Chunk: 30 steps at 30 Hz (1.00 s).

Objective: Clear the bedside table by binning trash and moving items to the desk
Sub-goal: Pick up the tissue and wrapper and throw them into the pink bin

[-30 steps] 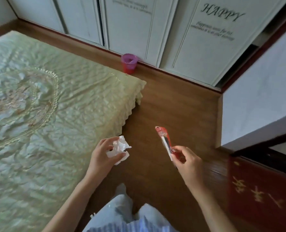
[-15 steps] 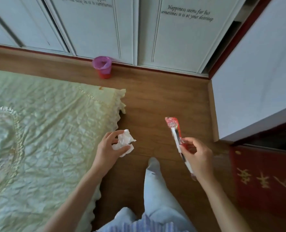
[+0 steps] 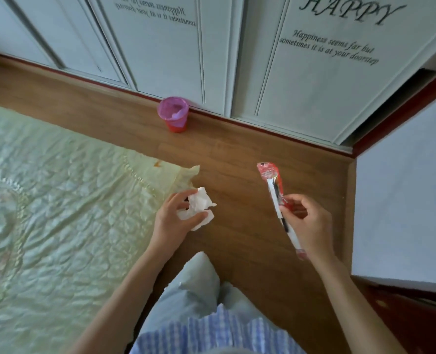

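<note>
Overhead, wardrobe door reads "HAPPY"; hands grip tissue, red wrapper.

The floor is wood-look board, brown, smooth, with a soft sheen and visible plank joints. The bed cover is pale green quilted cloth, puckered all over, faintly satiny, with a scalloped edge. The tissue in the left hand is white crumpled paper, matt and soft-looking. The wrapper in the right hand is thin glossy plastic film, red and white, crinkled at its sealed top end. The small bin looks like red plastic lined with a thin purple plastic bag, slightly shiny. The wardrobe doors are smooth, matt white panels with dark printed lettering.
</note>
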Each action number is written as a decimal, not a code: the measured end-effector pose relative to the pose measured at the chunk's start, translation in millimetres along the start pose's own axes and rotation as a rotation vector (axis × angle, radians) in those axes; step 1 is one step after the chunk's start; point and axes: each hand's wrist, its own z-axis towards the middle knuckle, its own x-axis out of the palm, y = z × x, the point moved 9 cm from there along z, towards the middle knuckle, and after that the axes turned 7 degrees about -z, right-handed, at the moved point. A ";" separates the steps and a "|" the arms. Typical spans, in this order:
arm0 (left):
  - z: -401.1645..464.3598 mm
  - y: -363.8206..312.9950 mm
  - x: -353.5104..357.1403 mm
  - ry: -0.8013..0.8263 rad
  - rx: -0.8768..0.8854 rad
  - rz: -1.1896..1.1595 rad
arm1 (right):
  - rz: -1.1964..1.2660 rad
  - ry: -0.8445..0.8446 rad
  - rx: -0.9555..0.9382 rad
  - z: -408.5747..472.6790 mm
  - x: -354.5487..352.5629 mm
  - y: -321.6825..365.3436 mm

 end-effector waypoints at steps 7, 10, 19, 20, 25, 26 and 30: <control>130.6 -13.1 -1.5 -0.065 -0.010 -0.083 | 0.006 0.061 -0.055 146.5 55.5 24.8; 193.4 -23.1 -13.6 -0.119 -0.026 -0.104 | 0.022 0.078 -0.041 210.1 74.1 38.3; 360.2 -61.7 -24.8 -0.173 -0.028 -0.119 | 0.066 0.133 -0.118 388.2 118.9 87.9; 378.2 -62.9 -22.6 -0.187 -0.034 -0.134 | 0.061 0.154 -0.133 409.0 127.0 91.5; 464.5 -56.1 -11.2 -0.315 -0.101 -0.180 | 0.025 0.276 -0.218 516.0 175.5 102.4; 480.8 -52.7 -9.1 -0.338 -0.118 -0.190 | 0.024 0.293 -0.243 538.5 185.8 104.7; 538.0 -36.4 -4.9 -0.445 -0.240 -0.243 | 0.017 0.363 -0.289 622.4 225.6 111.0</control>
